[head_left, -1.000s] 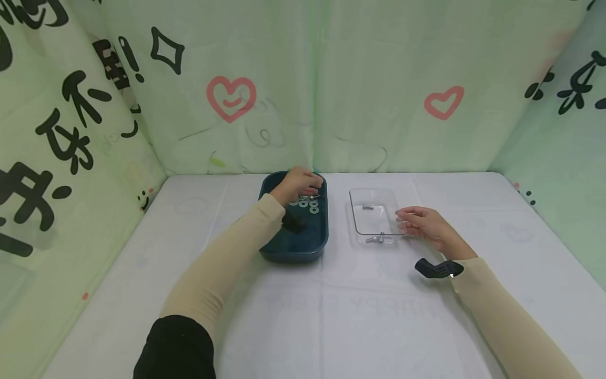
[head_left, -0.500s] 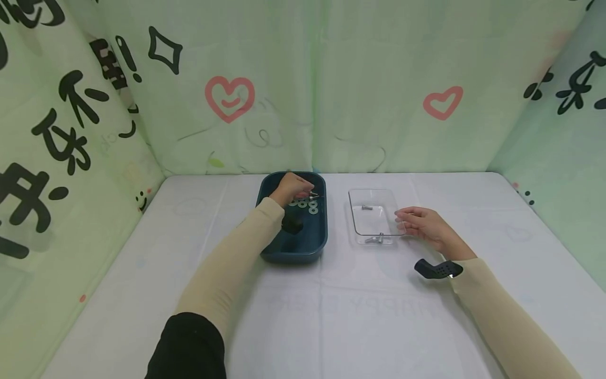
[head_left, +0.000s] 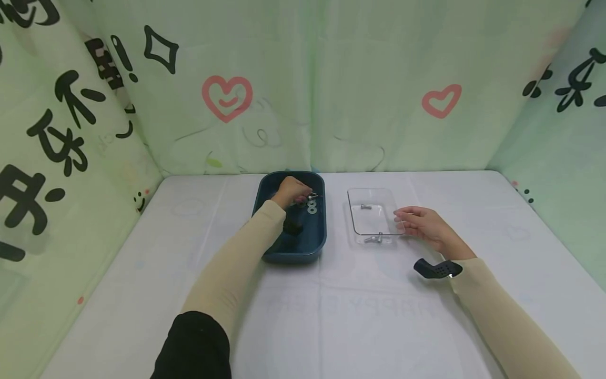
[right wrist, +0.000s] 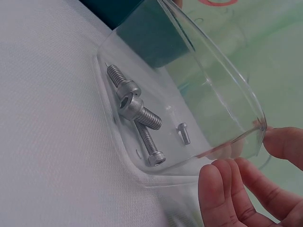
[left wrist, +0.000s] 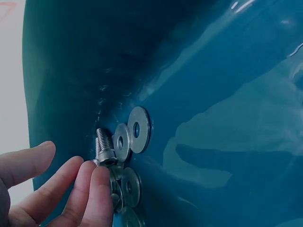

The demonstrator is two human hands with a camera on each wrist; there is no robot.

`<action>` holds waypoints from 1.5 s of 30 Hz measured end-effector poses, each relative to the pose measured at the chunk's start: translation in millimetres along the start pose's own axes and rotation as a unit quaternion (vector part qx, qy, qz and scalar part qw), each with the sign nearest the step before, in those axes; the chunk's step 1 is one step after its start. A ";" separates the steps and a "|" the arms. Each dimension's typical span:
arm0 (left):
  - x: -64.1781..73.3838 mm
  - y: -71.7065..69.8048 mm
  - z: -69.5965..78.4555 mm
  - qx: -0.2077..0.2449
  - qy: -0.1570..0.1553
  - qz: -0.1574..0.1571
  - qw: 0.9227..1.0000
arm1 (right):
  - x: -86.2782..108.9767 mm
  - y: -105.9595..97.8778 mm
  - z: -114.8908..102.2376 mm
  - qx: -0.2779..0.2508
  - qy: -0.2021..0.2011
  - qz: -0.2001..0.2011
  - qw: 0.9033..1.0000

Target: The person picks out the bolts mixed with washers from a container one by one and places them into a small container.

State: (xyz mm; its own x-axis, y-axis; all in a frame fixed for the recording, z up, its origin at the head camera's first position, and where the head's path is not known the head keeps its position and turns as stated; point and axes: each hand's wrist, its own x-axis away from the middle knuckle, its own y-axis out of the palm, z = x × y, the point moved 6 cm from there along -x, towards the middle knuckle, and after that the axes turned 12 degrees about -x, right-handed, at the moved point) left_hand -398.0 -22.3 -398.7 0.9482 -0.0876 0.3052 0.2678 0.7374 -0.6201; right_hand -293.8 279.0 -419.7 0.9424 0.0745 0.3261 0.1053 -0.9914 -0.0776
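Note:
My left hand (head_left: 292, 191) reaches into a dark blue tray (head_left: 303, 251). In the left wrist view its thumb and fingers (left wrist: 99, 189) stand apart, the fingertips beside a socket-head bolt (left wrist: 106, 146) and several flat washers (left wrist: 139, 129). Another bolt is partly hidden behind that one. My right hand (head_left: 428, 227) holds the near right side of a clear plastic box (head_left: 376, 235), thumb at the rim and fingers against the wall. Inside the box, several socket-head bolts lie together (right wrist: 142, 113), and one smaller bolt (right wrist: 184, 133) lies apart.
Both containers stand side by side on a white-covered table (head_left: 379, 316). A light green printed curtain (head_left: 312, 84) closes off the back and both sides. A black band (head_left: 437, 269) sits at the right wrist.
My left hand has lowered and shifted slightly left within the tray, now covering some of the washers. The right hand and clear box have stayed in place.

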 end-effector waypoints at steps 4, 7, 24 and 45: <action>-1.0 2.9 -1.1 0.023 0.010 -0.005 1.000 | 0.3 0.2 -0.6 -0.001 -0.001 -0.002 1.000; -2.4 4.4 -1.9 0.032 0.013 -0.006 0.999 | 0.6 0.2 -0.7 -0.001 -0.003 -0.005 1.000; -15.8 7.1 -11.0 0.011 -0.019 -0.006 1.000 | 0.6 -1.0 0.9 0.000 -0.004 -0.001 1.000; -11.0 9.1 -12.8 0.025 0.004 -0.031 0.999 | 1.4 -1.0 0.8 0.002 -0.002 -0.007 1.000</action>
State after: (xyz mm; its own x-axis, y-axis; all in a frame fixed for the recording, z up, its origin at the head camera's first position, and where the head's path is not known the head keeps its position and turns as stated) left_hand -403.8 -23.2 -416.9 0.9316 -0.1384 0.3362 0.3168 0.7627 -0.5639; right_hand -292.3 280.2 -419.9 0.9424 0.0882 0.3227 0.1192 -0.9898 -0.0774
